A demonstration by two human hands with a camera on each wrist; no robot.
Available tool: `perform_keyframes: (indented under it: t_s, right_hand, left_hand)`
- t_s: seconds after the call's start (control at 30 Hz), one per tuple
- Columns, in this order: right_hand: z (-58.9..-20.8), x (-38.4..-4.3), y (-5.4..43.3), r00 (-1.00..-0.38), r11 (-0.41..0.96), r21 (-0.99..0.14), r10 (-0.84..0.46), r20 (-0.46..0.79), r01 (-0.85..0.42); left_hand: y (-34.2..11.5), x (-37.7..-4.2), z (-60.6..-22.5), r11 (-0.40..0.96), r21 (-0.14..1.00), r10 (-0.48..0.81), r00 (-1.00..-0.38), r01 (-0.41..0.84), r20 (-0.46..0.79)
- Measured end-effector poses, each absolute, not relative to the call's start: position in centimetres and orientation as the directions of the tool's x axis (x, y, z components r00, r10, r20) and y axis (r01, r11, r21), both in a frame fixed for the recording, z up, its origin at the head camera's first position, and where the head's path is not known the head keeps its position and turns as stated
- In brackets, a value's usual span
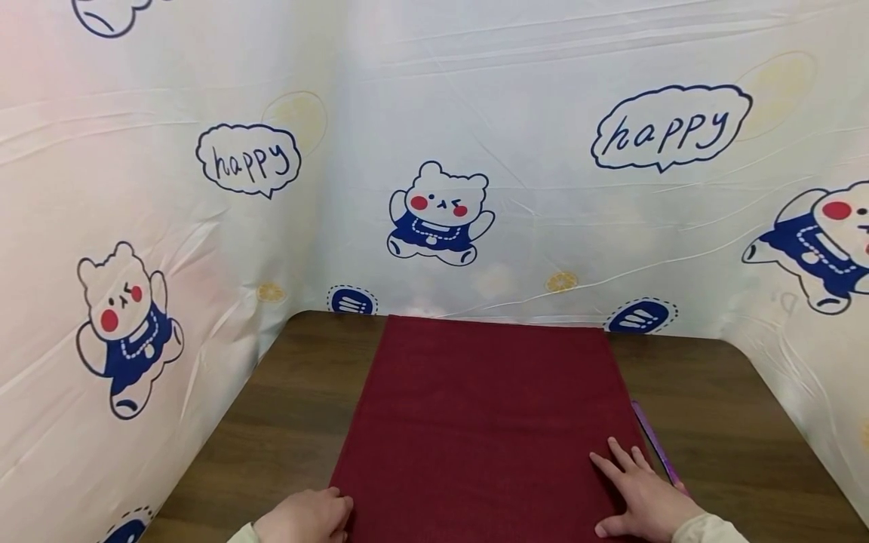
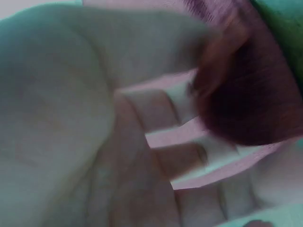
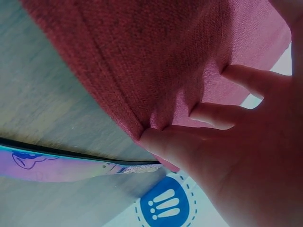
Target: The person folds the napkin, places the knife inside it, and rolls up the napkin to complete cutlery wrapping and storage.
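Observation:
A dark red cloth (image 1: 489, 407) with hemmed edges lies spread over the table, reaching from its far edge toward me. My left hand (image 1: 305, 517) is at the cloth's near left edge, fingers curled. In the left wrist view the thumb and forefinger pinch a fold of the cloth (image 2: 255, 104), though the fingertips are blurred. Near the right edge, my right hand (image 1: 645, 494) rests on the cloth with its fingers spread. The right wrist view shows those fingertips pressing small dents into the fabric (image 3: 156, 61).
A long, thin purple item (image 1: 655, 441) lies along the cloth's right edge; its kind cannot be told. The brown wooden table (image 1: 271, 422) shows on both sides. A pale curtain (image 1: 529, 98) printed with bears and "happy" bubbles encloses the table at the back and sides.

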State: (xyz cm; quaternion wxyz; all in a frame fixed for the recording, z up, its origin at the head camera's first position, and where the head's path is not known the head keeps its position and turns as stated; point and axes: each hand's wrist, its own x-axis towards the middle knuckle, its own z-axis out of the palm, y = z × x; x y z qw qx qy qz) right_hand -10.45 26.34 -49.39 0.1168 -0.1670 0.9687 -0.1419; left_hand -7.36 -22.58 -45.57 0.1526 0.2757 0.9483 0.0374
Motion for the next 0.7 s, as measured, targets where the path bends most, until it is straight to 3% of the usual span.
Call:
perform_keyframes:
  t_s: [0.43,0.57,0.7]
  right_hand:
    - [-49.4,-10.9,26.4,-0.901,0.894,-0.360,-0.364,-0.238,-0.266]
    - [-49.4,-11.0,26.4,-0.895,0.893,-0.368,-0.364,-0.258,-0.258]
    - [-49.4,-10.9,26.4,-0.894,0.888,-0.376,-0.373,-0.248,-0.266]
  left_hand:
    - [-21.8,-8.6,-44.6,0.766,0.360,0.604,-0.788,0.532,-0.119]
    - [-21.7,-9.0,-44.4,0.737,0.415,0.631,-0.763,0.534,-0.140]
    - [-22.1,-9.4,-44.4,0.661,0.432,0.705,-0.705,0.613,-0.078]
